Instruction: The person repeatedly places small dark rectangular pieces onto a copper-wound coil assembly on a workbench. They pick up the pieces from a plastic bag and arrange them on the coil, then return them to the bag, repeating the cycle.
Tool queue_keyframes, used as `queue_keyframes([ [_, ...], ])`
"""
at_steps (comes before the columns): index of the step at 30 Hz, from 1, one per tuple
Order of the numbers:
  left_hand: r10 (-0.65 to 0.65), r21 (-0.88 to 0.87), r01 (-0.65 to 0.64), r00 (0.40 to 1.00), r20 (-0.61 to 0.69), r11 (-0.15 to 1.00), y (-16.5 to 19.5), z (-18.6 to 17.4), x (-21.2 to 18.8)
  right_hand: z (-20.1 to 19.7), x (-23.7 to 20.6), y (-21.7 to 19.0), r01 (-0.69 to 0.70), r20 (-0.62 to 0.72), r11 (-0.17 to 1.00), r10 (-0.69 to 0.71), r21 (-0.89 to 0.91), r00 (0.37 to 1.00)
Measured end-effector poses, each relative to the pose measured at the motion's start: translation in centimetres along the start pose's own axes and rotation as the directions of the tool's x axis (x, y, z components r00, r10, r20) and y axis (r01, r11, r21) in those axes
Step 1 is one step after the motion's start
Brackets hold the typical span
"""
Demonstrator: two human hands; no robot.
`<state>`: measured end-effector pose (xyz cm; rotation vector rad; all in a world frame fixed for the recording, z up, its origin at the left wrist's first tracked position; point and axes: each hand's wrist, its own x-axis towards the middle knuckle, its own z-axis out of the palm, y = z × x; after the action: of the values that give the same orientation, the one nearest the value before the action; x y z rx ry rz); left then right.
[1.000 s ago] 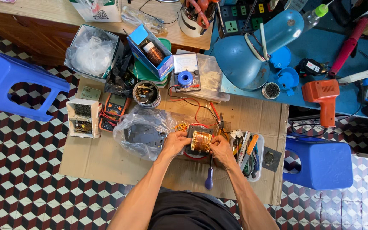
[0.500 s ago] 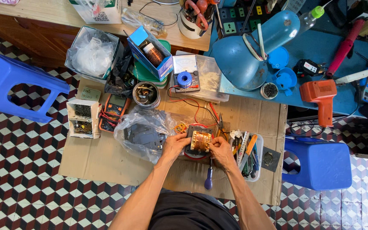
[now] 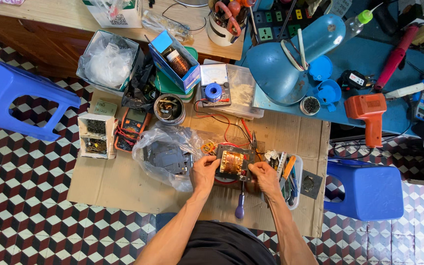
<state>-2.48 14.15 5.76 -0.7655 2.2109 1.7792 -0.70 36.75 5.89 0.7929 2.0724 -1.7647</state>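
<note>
— What are the fingers doing?

— Both hands grip one transformer [image 3: 233, 162], a dark frame with a copper coil. The left hand [image 3: 204, 172] has its fingers curled on the left edge, and the right hand [image 3: 265, 176] pinches the right edge. It sits low over the cardboard sheet [image 3: 123, 181] on the tiled floor.

— And just around it?

— One screwdriver [image 3: 240, 206] with a purple handle lies right below, between the forearms. One clear plastic bag [image 3: 165, 152] of dark parts touches the left hand. One small tray of tools [image 3: 286, 174] sits by the right hand.

— Farther out?

— One orange meter [image 3: 131, 126], one round tin [image 3: 169, 108], one spool of blue wire [image 3: 214, 91]. Two blue stools [image 3: 364, 191], one on each side. One blue lamp [image 3: 290, 64] and one orange drill [image 3: 369, 115] are on the blue desk [image 3: 398, 88].
</note>
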Motion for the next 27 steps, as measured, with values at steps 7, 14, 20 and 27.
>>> queue_keyframes([
  [7, -0.023, -0.137, 0.03, 0.998, 0.055, 0.99, -1.2, 0.1, 1.5, -6.0, -2.0, 0.9, -0.045, -0.125, 0.982, 0.068, 0.183, 0.99],
  [14, -0.021, -0.2, 0.044, 0.993, 0.116, 0.979, -2.8, 0.3, 1.9, -7.2, -6.0, 2.6, -0.061, -0.092, 0.969, 0.086, 0.241, 0.992],
  [20, 0.061, 0.151, -0.084, 0.987, 0.149, 0.985, -1.4, 0.8, 3.4, -6.0, -7.7, 4.1, -0.121, -0.06, 0.976, 0.133, 0.179, 0.989],
  [27, 0.043, 0.214, -0.106, 0.959, 0.281, 0.971, -0.9, 0.2, 5.2, -4.6, -9.1, 3.2, -0.117, -0.013, 0.981, 0.12, 0.156, 0.993],
])
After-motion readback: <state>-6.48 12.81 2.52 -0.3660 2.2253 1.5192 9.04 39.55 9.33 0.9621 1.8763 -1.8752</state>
